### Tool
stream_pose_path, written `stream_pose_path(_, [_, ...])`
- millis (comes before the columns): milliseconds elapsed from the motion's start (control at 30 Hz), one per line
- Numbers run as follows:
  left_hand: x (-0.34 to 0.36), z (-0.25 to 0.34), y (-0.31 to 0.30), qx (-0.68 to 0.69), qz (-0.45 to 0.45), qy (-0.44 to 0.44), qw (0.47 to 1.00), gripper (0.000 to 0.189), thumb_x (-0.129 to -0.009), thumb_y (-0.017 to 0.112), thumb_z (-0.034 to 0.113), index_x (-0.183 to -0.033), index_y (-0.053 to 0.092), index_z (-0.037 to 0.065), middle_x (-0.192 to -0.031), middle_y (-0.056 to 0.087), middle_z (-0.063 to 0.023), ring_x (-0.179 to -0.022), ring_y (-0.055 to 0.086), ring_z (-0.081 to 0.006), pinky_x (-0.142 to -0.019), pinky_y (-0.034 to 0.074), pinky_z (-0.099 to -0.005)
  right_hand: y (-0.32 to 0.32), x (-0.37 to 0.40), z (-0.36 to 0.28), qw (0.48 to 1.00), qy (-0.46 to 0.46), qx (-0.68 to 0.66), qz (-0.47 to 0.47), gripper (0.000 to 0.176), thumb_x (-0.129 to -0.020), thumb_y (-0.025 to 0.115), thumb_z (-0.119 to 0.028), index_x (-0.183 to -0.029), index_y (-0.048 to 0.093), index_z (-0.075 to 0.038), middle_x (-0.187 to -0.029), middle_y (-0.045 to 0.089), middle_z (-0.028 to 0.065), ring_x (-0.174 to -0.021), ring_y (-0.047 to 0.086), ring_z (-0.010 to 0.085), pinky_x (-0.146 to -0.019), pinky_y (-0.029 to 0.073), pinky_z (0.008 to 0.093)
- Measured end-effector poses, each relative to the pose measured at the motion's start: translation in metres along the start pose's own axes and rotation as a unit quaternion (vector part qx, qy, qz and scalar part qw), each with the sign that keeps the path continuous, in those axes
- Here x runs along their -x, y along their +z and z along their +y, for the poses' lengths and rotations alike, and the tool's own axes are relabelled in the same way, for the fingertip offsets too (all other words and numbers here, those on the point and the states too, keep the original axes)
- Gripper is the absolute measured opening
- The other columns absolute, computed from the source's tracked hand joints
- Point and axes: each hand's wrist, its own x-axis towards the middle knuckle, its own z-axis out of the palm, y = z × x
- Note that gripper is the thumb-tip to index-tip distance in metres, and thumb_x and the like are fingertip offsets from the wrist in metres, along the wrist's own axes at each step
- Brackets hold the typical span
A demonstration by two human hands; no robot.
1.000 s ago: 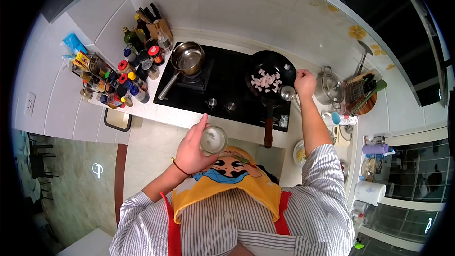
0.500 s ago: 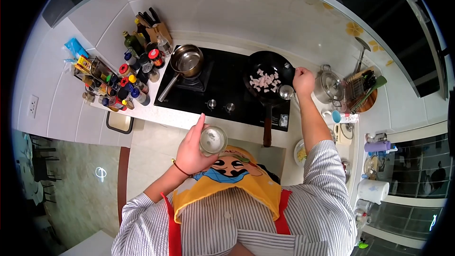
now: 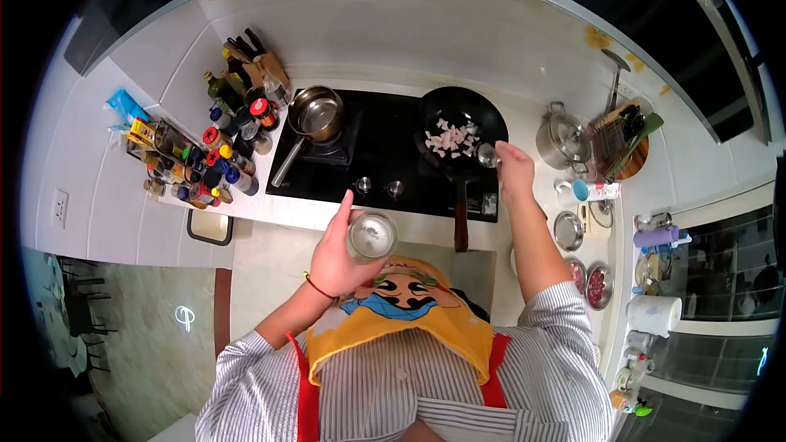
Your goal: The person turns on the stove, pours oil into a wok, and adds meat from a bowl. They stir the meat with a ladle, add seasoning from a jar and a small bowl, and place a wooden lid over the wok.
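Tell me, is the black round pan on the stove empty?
Not empty. The black round pan has pale pink diced pieces on its bottom; the right hand holds a shiny metal spoon at its rim.

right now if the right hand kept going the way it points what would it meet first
Probably the black wok: the right hand points at it, its small spoon at the rim, pale diced pieces just beyond. Height is unclear.
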Motion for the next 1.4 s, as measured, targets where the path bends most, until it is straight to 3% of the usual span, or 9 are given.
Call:
stream_pose_path(167, [-0.024, 0.017, 0.023, 0.029, -0.028, 0.032, 0.999, 0.121, -0.068, 0.091, 0.012, -0.162, 0.015, 0.001, -0.130, 0.061, -0.0149, -0.123, 0.062, -0.0301, -0.106, 0.048, -0.0388, -0.022, 0.119, -0.041, 0.980, 0.092, -0.054, -0.168, 0.018, -0.096, 0.067, -0.016, -0.103, 0.072, 0.000, -0.070, 0.059, -0.0016, -0.056, 0.049, 0.0074, -0.050, 0.036, 0.0235])
stream_pose_path(267, [-0.032, 0.040, 0.055, 0.032, -0.079, 0.084, 0.993, 0.122, -0.066, 0.092, 0.016, -0.161, 0.017, 0.000, -0.129, 0.062, -0.0161, -0.120, 0.062, -0.0333, -0.103, 0.050, -0.0401, -0.047, 0.180, -0.037, 0.957, -0.047, 0.140, -0.248, 0.020, -0.094, 0.072, -0.020, -0.107, 0.074, -0.004, -0.073, 0.063, -0.0011, -0.063, 0.055, 0.0081, -0.058, 0.044, 0.0260])
stream_pose_path(467, [-0.031, 0.091, 0.129, 0.044, -0.180, 0.140, 0.973, 0.117, -0.068, 0.093, 0.020, -0.159, 0.022, -0.001, -0.129, 0.063, -0.0186, -0.115, 0.067, -0.0336, -0.097, 0.054, -0.0386, -0.114, 0.222, -0.028, 0.962, -0.042, 0.182, -0.197, 0.023, -0.084, 0.082, -0.023, -0.103, 0.078, -0.010, -0.076, 0.062, 0.0031, -0.070, 0.062, 0.0135, -0.066, 0.050, 0.0276])
stream_pose_path(633, [-0.020, 0.122, 0.178, 0.070, -0.255, 0.158, 0.951, 0.116, -0.070, 0.092, 0.017, -0.159, 0.021, -0.003, -0.129, 0.063, -0.0180, -0.117, 0.066, -0.0302, -0.099, 0.053, -0.0375, -0.185, 0.248, 0.011, 0.935, -0.275, 0.220, -0.046, 0.031, -0.083, 0.084, -0.024, -0.106, 0.072, -0.007, -0.100, 0.065, 0.0075, -0.080, 0.064, 0.0207, -0.071, 0.054, 0.0310])
stream_pose_path(833, [-0.011, 0.152, 0.211, 0.143, -0.340, 0.121, 0.922, 0.123, -0.069, 0.090, 0.003, -0.163, 0.011, 0.001, -0.134, 0.056, -0.0164, -0.126, 0.058, -0.0276, -0.109, 0.045, -0.0381, -0.323, 0.254, 0.164, 0.920, -0.064, 0.365, 0.130, 0.026, -0.089, 0.073, -0.019, -0.112, 0.070, -0.007, -0.106, 0.066, 0.0169, -0.090, 0.067, 0.0320, -0.080, 0.056, 0.0411])
stream_pose_path(900, [-0.010, 0.145, 0.217, 0.109, -0.333, 0.158, 0.923, 0.125, -0.068, 0.092, 0.006, -0.163, 0.011, 0.002, -0.133, 0.058, -0.0175, -0.126, 0.059, -0.0286, -0.109, 0.045, -0.0394, -0.375, 0.272, 0.221, 0.858, 0.031, 0.507, 0.078, 0.029, -0.089, 0.071, -0.022, -0.113, 0.067, -0.007, -0.109, 0.066, 0.0171, -0.099, 0.065, 0.0399, -0.087, 0.054, 0.0487])
stream_pose_path(1100, [0.000, 0.152, 0.194, 0.078, -0.302, 0.119, 0.943, 0.125, -0.066, 0.095, 0.017, -0.163, 0.016, 0.006, -0.136, 0.060, -0.0196, -0.127, 0.060, -0.0352, -0.109, 0.047, -0.0400, -0.404, 0.279, 0.275, 0.867, 0.015, 0.497, 0.017, 0.024, -0.091, 0.070, -0.012, -0.114, 0.066, -0.007, -0.108, 0.066, 0.0157, -0.096, 0.066, 0.0366, -0.083, 0.054, 0.0433])
stream_pose_path(1267, [0.014, 0.129, 0.173, 0.055, -0.240, 0.081, 0.966, 0.117, -0.071, 0.089, 0.027, -0.164, 0.019, 0.014, -0.136, 0.059, -0.0189, -0.122, 0.062, -0.0376, -0.102, 0.052, -0.0414, -0.275, 0.236, 0.087, 0.969, -0.150, 0.196, -0.015, 0.020, -0.089, 0.072, -0.003, -0.108, 0.067, -0.002, -0.092, 0.066, 0.0087, -0.076, 0.061, 0.0143, -0.070, 0.050, 0.0257])
stream_pose_path(1400, [0.025, 0.115, 0.154, 0.043, -0.183, 0.060, 0.980, 0.115, -0.070, 0.085, 0.024, -0.164, 0.019, 0.014, -0.133, 0.060, -0.0193, -0.116, 0.064, -0.0389, -0.096, 0.054, -0.0426, -0.169, 0.220, -0.026, 0.881, -0.319, 0.222, -0.268, 0.013, -0.086, 0.075, -0.011, -0.099, 0.073, -0.008, -0.092, 0.068, 0.0098, -0.076, 0.067, 0.0270, -0.066, 0.055, 0.0366])
